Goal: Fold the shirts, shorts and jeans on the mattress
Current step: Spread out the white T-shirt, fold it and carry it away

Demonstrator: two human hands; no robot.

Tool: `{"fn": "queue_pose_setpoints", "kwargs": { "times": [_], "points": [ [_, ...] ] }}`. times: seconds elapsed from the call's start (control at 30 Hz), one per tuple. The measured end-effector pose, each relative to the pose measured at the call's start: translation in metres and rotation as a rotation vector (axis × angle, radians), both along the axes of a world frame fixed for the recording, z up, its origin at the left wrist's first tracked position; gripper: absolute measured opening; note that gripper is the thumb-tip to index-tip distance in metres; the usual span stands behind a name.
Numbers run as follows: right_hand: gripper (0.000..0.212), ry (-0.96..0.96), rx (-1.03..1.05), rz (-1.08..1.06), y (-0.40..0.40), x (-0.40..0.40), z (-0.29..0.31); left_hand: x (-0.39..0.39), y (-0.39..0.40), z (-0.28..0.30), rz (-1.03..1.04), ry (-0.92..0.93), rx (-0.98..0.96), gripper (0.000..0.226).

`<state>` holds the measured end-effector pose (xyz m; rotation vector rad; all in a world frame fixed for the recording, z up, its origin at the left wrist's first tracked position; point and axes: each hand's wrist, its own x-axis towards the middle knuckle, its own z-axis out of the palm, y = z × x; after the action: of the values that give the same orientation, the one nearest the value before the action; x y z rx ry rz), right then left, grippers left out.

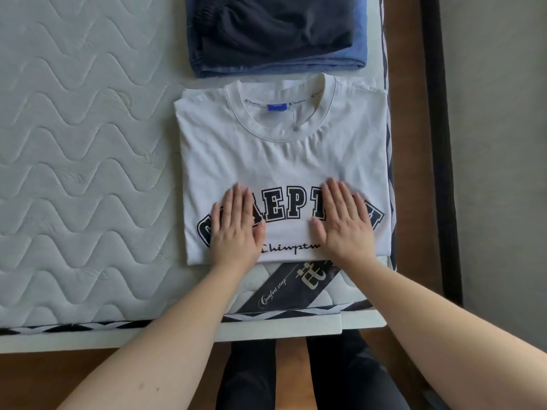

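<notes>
- Your left hand and right hand lie flat, fingers straight, pressing the lower half of the folded white T-shirt and gripping nothing.
- The T-shirt sits at the near right corner of the quilted mattress, collar away from you; beyond it lie folded dark shorts atop folded jeans.
- The step in hand looks like the last smoothing of a finished fold.
- Next, you likely lift the T-shirt onto the stack, supporting both sides so it holds.
</notes>
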<state>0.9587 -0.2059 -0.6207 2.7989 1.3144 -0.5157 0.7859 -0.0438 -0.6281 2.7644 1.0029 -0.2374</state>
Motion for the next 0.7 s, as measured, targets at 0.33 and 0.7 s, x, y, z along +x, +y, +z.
{"fn": "queue_pose_setpoints", "kwargs": {
  "times": [0.33, 0.7],
  "points": [
    [0.075, 0.040, -0.016, -0.216, 0.002, 0.021, 0.022, -0.005, 0.025, 0.027, 0.066, 0.021, -0.001, 0.069],
    [0.071, -0.009, 0.083, 0.022, 0.087, 0.095, -0.005, 0.082, 0.109, -0.002, -0.064, 0.062, 0.077, 0.071]
  ]
}}
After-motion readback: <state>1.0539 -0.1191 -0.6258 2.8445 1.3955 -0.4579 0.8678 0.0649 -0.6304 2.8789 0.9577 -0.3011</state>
